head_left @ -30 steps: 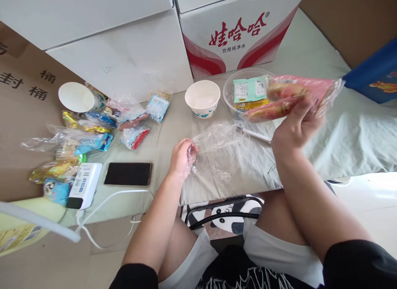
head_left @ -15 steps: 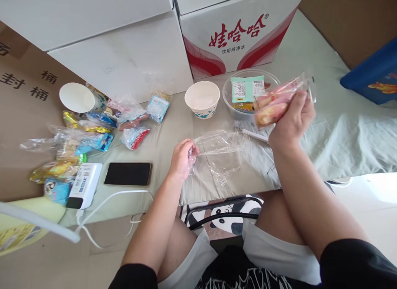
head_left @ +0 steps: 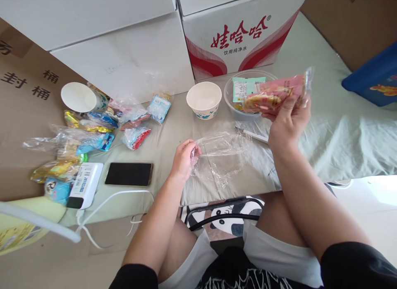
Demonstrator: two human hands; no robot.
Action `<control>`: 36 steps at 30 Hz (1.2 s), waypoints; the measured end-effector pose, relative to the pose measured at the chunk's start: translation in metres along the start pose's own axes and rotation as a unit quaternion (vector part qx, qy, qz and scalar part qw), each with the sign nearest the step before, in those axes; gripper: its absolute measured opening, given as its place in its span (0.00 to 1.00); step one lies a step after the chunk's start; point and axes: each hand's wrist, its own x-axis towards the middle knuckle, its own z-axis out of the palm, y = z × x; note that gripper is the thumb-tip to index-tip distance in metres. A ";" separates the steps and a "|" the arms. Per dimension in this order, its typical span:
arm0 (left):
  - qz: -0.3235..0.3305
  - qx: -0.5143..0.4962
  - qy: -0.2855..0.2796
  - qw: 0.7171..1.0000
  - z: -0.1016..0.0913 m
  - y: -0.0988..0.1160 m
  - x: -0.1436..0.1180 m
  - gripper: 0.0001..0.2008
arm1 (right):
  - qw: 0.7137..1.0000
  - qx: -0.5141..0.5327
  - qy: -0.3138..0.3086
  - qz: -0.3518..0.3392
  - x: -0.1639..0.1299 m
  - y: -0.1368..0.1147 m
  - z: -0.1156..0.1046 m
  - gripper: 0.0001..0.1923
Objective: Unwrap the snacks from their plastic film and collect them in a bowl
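Pink packet (head_left: 277, 93): in the air over the right part of the tub (head_left: 240, 114); its long axis runs crosswise, left end above the tub, right end rising past the tub's right rim. Part of what may be a second packet shows underneath; I cannot tell whether it is separate.
Sheet (head_left: 347, 136): pale green, wrinkled, under the tub and reaching well out to its right.
Printed box (head_left: 238, 59): white with red, standing just behind the tub.
Blue container (head_left: 372, 84): well apart from the tub, to its right.
Snack pile (head_left: 93, 136): wrapped pieces, some in clear plastic, well left of the tub.
Tub: round and see-through; a green packet (head_left: 243, 87) lies in it.
Clear bag (head_left: 221, 156): thin and limp, in front of the tub and mostly left of it; long axis crosswise, from the left hand (head_left: 185, 158) toward the tub's near side. Seen from the right hand (head_left: 290, 123), it lies leftward and toward the sheet's near edge.
Right hand: thumb and fingers wrapped around the pink packet's right half, at the tub's near right side; nearer to the tub than the left.
Left hand: pinching the bag's gathered left end, well apart from the right.
Upright cup (head_left: 203, 111): just left of the tub.
Tipped cup (head_left: 80, 97): far left of the tub.
Phone (head_left: 128, 174): left and in front of the tub, dark screen up.
Stick (head_left: 256, 135): white, slanting just in front of the tub.
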 end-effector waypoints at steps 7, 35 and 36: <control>0.004 0.001 -0.001 1.000 0.000 -0.002 0.000 0.12 | 0.995 -0.084 -0.060 -0.006 -0.008 -0.015 -0.008 0.20; 0.004 -0.007 -0.007 1.000 -0.003 -0.001 -0.001 0.12 | 0.914 -0.383 -0.128 -0.048 -0.008 -0.009 -0.010 0.16; 0.004 -0.009 -0.007 1.000 -0.003 -0.001 -0.002 0.12 | 0.920 -0.370 -0.118 -0.053 -0.010 -0.009 -0.011 0.16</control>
